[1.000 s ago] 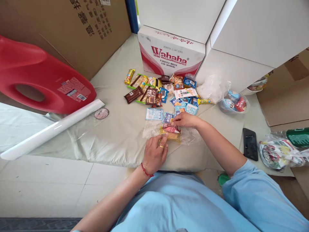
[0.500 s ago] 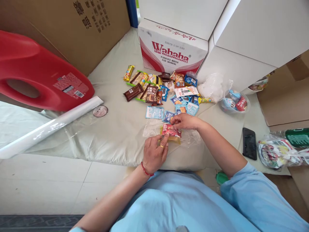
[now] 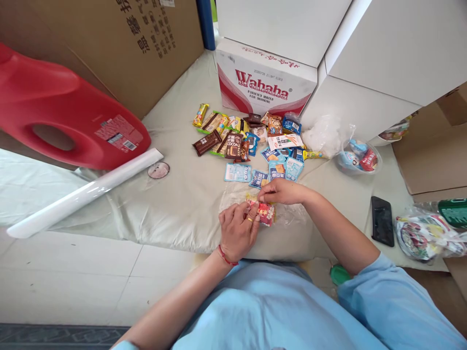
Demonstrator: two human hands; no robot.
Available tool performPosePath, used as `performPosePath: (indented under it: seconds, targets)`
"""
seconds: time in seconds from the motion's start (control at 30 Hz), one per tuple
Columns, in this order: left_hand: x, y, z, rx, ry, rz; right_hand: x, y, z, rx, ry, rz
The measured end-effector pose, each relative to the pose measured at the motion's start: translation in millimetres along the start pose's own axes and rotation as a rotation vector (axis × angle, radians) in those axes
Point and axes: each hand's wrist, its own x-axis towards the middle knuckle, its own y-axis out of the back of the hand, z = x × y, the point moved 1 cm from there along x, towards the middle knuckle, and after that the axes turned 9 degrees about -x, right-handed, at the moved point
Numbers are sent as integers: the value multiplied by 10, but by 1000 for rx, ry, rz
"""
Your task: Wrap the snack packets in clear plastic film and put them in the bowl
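A small red snack packet (image 3: 268, 214) with yellow at its upper left edge lies near the front of the cloth-covered surface, on a crumpled clear plastic bag (image 3: 233, 193). My left hand (image 3: 238, 228) grips its left side, thumb and fingers pressed on the wrapper. With fingertips pinched together, my right hand (image 3: 282, 191) holds the packet's upper edge; the exact contact is partly hidden by the fingers. Just beyond lie a blue snack packet (image 3: 259, 179) and a light-blue packet (image 3: 238, 172). Farther back is a pile with a brown cocoa packet (image 3: 233, 145) and a dark brown bar (image 3: 206, 142).
A Wahaha carton (image 3: 264, 82) stands behind the pile. To the left are a red jug (image 3: 80, 116) and a white plastic roll (image 3: 85, 194). On the right are a clear bowl (image 3: 377, 165) with packets, a black phone (image 3: 382, 221) and a tied plastic bag (image 3: 423, 236).
The red packet has turned, its yellow part now showing at the upper left instead of the lower side. My right fingers have drawn together at its upper edge. The whole view has shifted slightly.
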Motion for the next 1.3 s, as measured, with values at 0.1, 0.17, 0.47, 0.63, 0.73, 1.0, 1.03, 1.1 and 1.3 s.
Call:
performPosePath:
  seconds: [0.1, 0.17, 0.47, 0.63, 0.73, 1.0, 1.03, 1.1, 1.3]
  targets:
    - [63, -26, 17, 14, 42, -1, -104, 33, 8, 26, -62, 103]
    - [103, -50, 18, 12, 67, -6, -189, 41, 31, 22, -72, 118]
    - [171, -32, -23, -18, 74, 90, -237, -110, 273, 71, -78, 120]
    - [102, 54, 12, -9, -202, 83, -211, -98, 338, 37, -82, 112]
    - [117, 35, 48, 25, -191, -44, -168, -11, 327, -44, -98, 117]
    - [210, 27, 90, -32, -157, -55, 291, 205, 214, -661, -271, 430]
    - [219, 30, 82, -35, -147, -59, 344, 209, 213, -651, -298, 400]
    - [233, 33, 65, -39, -125, -78, 409, 221, 212, -577, -324, 339]
    - [263, 13, 66, -8, -108, -124, 200, 265, -5, -558, -80, 407]
